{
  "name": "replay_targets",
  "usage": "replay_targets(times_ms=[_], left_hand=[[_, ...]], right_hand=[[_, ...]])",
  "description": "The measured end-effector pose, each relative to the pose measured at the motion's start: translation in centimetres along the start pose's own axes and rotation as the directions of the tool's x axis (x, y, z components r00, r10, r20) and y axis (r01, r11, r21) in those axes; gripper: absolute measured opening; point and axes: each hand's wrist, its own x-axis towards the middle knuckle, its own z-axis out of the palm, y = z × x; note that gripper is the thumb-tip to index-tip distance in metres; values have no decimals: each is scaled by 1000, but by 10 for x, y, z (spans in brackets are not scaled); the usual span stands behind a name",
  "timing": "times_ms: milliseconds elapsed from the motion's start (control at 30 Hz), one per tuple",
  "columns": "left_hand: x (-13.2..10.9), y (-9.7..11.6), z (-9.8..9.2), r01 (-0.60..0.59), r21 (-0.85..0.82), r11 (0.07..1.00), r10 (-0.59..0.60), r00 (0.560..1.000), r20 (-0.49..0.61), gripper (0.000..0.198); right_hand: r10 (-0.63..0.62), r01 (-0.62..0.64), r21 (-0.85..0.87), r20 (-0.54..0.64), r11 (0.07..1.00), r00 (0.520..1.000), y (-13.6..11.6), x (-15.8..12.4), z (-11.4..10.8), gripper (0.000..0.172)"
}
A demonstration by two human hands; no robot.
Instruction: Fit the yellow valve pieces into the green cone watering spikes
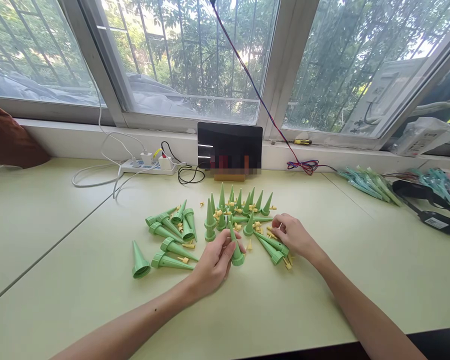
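Several green plastic cone spikes [172, 235] lie and stand on a pale green table [60, 240], mixed with small yellow pieces [256, 226]. My left hand [213, 262] is closed around one green cone [235, 247], holding it nearly upright with its wide end down. My right hand [294, 235] rests on the table to the right of the pile, its fingers pinched over the small yellow pieces; what they hold is too small to make out. More cones stand upright [225, 202] behind both hands.
A dark tablet [229, 150] leans against the window sill behind the pile. A white power strip [150, 164] with cables lies at the left. Bundles of teal and green items [371, 182] and a black strap [427, 202] sit at the right.
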Motion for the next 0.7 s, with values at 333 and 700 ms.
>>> replay_targets(times_ms=[333,700], left_hand=[[0,3,0,-44,75,996,45,999,-13,32],[-1,0,0,-35,93,995,37,999,-13,32]], right_hand=[[-36,35,56,23,998,999,4,0,1,17],[-47,46,26,64,999,997,-4,0,0,14]])
